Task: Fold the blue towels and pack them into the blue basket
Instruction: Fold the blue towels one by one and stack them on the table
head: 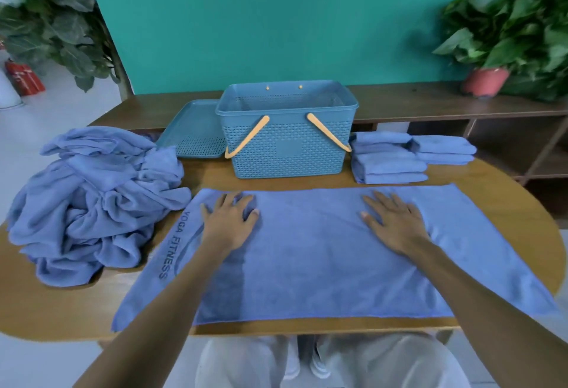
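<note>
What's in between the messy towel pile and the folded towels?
In the head view, the blue basket stands between the pile and the folded towels, with its lid lying at its left.

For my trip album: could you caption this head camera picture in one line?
Both hands, left hand and right hand, press a spread towel flat before the blue basket.

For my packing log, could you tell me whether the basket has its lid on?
Off: the basket stands open-topped, its lid lying beside it.
</note>
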